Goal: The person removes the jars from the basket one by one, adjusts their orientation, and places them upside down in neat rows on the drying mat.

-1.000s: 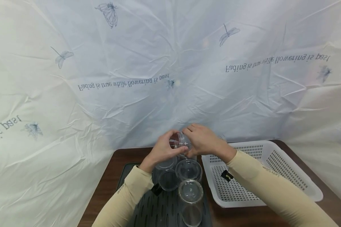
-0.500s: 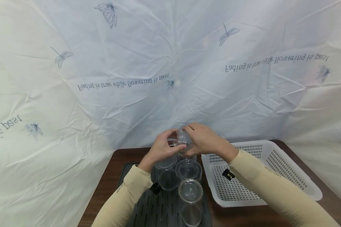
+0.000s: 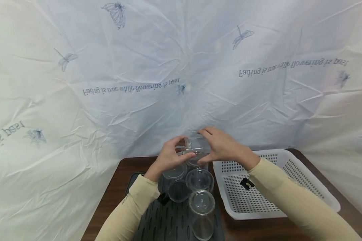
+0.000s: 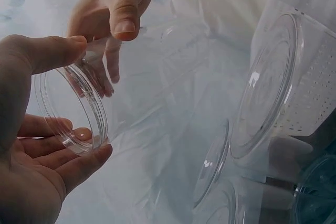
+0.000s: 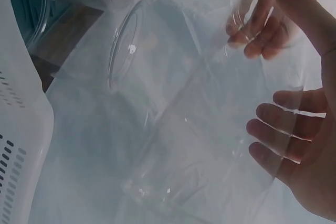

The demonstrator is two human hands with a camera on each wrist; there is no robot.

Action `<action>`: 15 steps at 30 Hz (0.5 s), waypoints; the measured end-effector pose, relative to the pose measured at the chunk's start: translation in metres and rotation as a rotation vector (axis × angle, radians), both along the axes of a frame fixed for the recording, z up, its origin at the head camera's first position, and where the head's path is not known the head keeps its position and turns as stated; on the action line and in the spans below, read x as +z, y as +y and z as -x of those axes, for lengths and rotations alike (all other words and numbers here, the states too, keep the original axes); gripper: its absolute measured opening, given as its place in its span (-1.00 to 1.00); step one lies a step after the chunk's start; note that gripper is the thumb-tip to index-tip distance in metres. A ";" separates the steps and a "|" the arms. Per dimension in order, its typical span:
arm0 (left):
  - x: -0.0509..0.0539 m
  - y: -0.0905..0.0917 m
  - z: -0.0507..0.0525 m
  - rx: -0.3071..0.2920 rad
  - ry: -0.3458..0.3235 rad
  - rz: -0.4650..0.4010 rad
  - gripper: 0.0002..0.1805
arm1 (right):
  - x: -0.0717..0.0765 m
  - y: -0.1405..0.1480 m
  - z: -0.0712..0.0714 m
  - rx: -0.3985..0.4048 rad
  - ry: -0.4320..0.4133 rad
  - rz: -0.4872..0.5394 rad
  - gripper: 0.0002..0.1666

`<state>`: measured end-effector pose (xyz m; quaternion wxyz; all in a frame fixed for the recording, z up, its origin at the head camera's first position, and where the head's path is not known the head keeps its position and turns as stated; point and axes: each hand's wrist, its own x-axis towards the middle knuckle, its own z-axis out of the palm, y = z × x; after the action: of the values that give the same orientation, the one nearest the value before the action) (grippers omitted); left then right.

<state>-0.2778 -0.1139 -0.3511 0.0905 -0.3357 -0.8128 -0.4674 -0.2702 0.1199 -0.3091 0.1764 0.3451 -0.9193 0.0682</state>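
Above the back of the drying mat, a clear jar [image 3: 199,144] with a threaded neck is held on its side. My left hand [image 3: 171,155] grips the jar around its threaded mouth, thumb on one side and fingers on the other, as the left wrist view also shows. My right hand [image 3: 224,144] holds the jar's body, its thumb and spread fingers on the clear wall in the right wrist view. Just below the hands, several clear jars stand in a cluster, including a wide one [image 3: 200,180] and a tall one [image 3: 202,214].
A dark ribbed drying mat [image 3: 169,224] lies under the standing jars on a brown table [image 3: 108,197]. To the right is a white perforated basket [image 3: 244,216]. A pale printed sheet [image 3: 157,110] hangs close behind the table.
My right hand has slid to the right along the jar, and more of the jar's body shows between the hands. The left hand has shifted slightly left and stays at the threaded mouth.
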 end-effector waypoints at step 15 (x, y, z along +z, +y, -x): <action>-0.003 -0.007 0.002 0.017 0.016 0.001 -0.32 | 0.002 0.023 0.001 -0.013 -0.012 0.109 0.33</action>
<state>-0.2799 -0.1209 -0.3539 0.1011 -0.3325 -0.8151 -0.4635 -0.2708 0.1431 -0.3075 0.1898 0.3286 -0.9175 0.1189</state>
